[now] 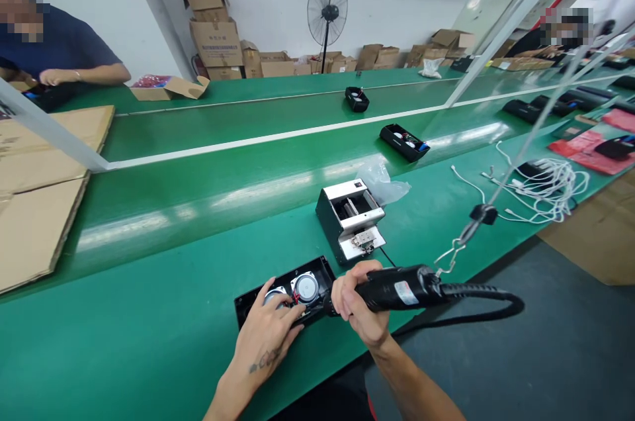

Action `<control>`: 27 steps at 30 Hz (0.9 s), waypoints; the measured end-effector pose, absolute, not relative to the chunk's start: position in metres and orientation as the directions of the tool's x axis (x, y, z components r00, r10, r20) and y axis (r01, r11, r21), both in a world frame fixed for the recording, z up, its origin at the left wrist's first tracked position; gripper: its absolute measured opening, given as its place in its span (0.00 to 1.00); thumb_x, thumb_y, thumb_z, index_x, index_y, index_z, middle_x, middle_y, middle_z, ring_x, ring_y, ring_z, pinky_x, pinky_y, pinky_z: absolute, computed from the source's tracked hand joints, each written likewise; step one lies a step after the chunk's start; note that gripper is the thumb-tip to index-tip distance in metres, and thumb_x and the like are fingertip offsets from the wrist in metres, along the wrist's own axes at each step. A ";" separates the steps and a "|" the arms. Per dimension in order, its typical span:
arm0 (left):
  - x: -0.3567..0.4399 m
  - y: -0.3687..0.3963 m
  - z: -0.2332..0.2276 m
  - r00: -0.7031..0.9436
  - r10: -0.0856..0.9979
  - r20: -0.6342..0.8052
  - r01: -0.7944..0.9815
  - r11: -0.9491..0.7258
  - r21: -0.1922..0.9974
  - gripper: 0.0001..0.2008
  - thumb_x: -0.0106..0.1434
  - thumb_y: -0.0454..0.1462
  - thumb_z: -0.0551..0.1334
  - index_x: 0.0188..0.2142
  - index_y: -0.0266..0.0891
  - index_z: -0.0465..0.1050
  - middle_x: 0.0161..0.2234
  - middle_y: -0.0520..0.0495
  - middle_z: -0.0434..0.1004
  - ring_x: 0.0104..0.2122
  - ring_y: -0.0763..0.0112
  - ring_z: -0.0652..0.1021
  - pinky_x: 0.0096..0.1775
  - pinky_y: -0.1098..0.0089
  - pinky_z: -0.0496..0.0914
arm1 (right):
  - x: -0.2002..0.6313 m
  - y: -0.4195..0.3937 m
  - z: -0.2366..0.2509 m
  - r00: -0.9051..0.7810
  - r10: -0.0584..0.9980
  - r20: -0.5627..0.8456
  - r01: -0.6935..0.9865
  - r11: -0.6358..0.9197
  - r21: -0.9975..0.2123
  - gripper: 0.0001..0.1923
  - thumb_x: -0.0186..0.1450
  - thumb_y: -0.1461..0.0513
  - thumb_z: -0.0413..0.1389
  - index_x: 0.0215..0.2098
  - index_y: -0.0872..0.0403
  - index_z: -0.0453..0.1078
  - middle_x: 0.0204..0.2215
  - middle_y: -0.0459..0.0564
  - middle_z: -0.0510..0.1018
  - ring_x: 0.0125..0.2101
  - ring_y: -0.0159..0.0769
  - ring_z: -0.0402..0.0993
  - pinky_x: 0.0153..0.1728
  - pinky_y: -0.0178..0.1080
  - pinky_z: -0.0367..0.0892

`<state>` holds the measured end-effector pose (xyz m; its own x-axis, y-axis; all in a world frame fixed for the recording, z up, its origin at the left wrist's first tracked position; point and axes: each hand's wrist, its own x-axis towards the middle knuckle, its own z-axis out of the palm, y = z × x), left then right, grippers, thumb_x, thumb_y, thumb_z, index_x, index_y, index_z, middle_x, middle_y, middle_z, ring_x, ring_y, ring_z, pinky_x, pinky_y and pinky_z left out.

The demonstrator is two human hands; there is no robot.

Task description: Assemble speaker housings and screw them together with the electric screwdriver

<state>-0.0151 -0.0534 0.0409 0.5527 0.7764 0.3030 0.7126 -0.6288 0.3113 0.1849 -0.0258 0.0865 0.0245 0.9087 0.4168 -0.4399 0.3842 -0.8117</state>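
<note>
An open black speaker housing [244, 308] lies on the green bench in front of me, with two round speakers [306, 287] and a red wire inside. My left hand [270, 325] grips the housing at its near side, its fingers reaching in over the left speaker. My right hand [362, 298] is wrapped around a black electric screwdriver [391, 290], held nearly level with its tip pointing left into the housing's right end. The tip itself is hidden. A hook and cord [477, 219] run up from the screwdriver, and a thick black cable loops off its back end.
Just behind the housing stands a black-and-white screw feeder [330, 226], with a clear plastic bag [384, 183] beside it. Further back are other black housings [404, 141]. White cables [550, 189] lie right; cardboard [44, 216] lies left. Co-workers sit at far left and far right.
</note>
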 end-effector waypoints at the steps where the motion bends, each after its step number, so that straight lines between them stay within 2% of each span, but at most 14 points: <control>1: -0.015 -0.053 0.041 0.547 0.781 0.303 0.715 -0.624 0.317 0.09 0.70 0.36 0.63 0.48 0.42 0.76 0.35 0.47 0.83 0.41 0.59 0.81 0.61 0.36 0.68 | 0.184 -0.026 0.088 0.030 0.908 0.418 -0.443 0.386 -0.809 0.08 0.74 0.60 0.56 0.49 0.44 0.62 0.19 0.35 0.62 0.15 0.27 0.58 0.18 0.30 0.61; 6: -0.014 -0.053 0.043 0.455 0.796 0.399 0.662 -0.602 0.446 0.12 0.70 0.48 0.65 0.47 0.45 0.78 0.35 0.53 0.84 0.41 0.64 0.82 0.66 0.43 0.64 | 0.180 -0.032 0.103 0.055 0.898 0.437 -0.507 0.402 -0.762 0.07 0.74 0.59 0.56 0.48 0.43 0.63 0.19 0.34 0.58 0.15 0.26 0.55 0.19 0.30 0.60; 10: -0.016 -0.051 0.048 0.426 0.773 0.470 0.592 -0.631 0.501 0.07 0.72 0.43 0.64 0.44 0.48 0.80 0.35 0.57 0.84 0.41 0.70 0.81 0.68 0.52 0.62 | 0.176 -0.038 0.113 0.051 0.892 0.450 -0.570 0.396 -0.720 0.07 0.74 0.59 0.56 0.48 0.43 0.63 0.19 0.35 0.57 0.15 0.26 0.54 0.19 0.30 0.59; 14: -0.017 -0.051 0.054 0.439 0.753 0.490 0.564 -0.656 0.502 0.07 0.73 0.38 0.62 0.41 0.48 0.80 0.34 0.59 0.84 0.40 0.71 0.82 0.61 0.58 0.68 | 0.173 -0.042 0.114 0.024 0.886 0.463 -0.592 0.386 -0.707 0.07 0.74 0.60 0.56 0.49 0.43 0.63 0.19 0.35 0.57 0.16 0.27 0.55 0.19 0.30 0.59; 17: -0.016 -0.052 0.058 0.424 0.757 0.497 0.573 -0.650 0.500 0.07 0.73 0.37 0.62 0.39 0.47 0.80 0.34 0.58 0.85 0.39 0.69 0.82 0.56 0.59 0.70 | 0.173 -0.043 0.112 0.005 0.884 0.468 -0.580 0.384 -0.718 0.08 0.74 0.60 0.56 0.49 0.43 0.63 0.19 0.35 0.58 0.16 0.27 0.55 0.20 0.30 0.59; 27: -0.014 -0.054 0.060 0.409 0.772 0.487 0.578 -0.632 0.517 0.07 0.71 0.35 0.61 0.38 0.46 0.78 0.33 0.58 0.84 0.38 0.68 0.82 0.54 0.57 0.70 | 0.175 -0.045 0.115 -0.019 0.886 0.464 -0.535 0.383 -0.753 0.07 0.74 0.59 0.55 0.49 0.43 0.62 0.19 0.35 0.58 0.16 0.27 0.55 0.21 0.31 0.59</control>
